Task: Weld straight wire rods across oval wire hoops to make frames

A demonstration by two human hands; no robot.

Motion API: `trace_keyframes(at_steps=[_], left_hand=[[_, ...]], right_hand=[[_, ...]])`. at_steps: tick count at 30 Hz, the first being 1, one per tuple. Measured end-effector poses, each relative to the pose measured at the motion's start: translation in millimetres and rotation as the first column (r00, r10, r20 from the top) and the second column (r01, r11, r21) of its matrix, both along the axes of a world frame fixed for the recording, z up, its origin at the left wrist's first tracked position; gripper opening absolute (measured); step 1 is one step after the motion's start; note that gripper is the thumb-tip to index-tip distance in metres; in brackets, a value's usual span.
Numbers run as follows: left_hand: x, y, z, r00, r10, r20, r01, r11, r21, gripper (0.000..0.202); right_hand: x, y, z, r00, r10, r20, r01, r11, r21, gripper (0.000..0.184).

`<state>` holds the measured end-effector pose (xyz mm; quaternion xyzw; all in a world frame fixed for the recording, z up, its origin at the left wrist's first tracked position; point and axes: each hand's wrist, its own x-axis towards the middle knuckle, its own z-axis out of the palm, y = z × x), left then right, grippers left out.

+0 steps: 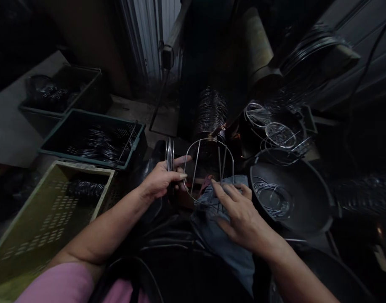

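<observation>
My left hand (163,179) is closed round a small bunch of thin wire rings (169,153) that stand upright in its grip. Its fingertips also touch the left side of a round wire frame (208,145) with straight cross wires. My right hand (240,208) lies on a blue-grey cloth (224,240) over my lap, fingers spread, the forefinger touching the lower ends of the frame's cross wires. Behind the frame, a thick stack of wire rings (211,111) hangs on a dark machine.
Three plastic crates stand at the left: a yellowish one (47,214) and two green ones (94,136) (63,90), all holding dark wire rings. A round black basin (294,202) with wire pieces sits at the right. More wire frames (275,130) are piled behind it.
</observation>
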<state>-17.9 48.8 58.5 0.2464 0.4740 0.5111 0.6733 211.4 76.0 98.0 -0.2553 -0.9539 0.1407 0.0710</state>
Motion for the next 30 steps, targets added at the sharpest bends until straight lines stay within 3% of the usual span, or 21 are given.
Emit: trace_keyframes(at_steps=[6, 15, 30], left_hand=[[-9, -9, -2.7, 1.0, 0.004, -0.029, -0.004, 1.0, 0.026, 0.056], [-19, -10, 2.4, 0.998, -0.03, -0.058, 0.033, 0.998, 0.046, 0.057], [-19, 13, 5.7, 1.0, 0.015, 0.004, -0.015, 0.997, 0.072, 0.054]], right_hand=[[-6, 3, -10.5, 1.0, 0.018, 0.013, -0.019, 0.997, 0.074, 0.042], [-9, 14, -7.7, 0.997, 0.04, 0.072, -0.053, 0.98, 0.19, 0.05], [-13, 47, 9.9, 0.986, 0.091, 0.14, -0.109, 0.985, 0.132, 0.05]])
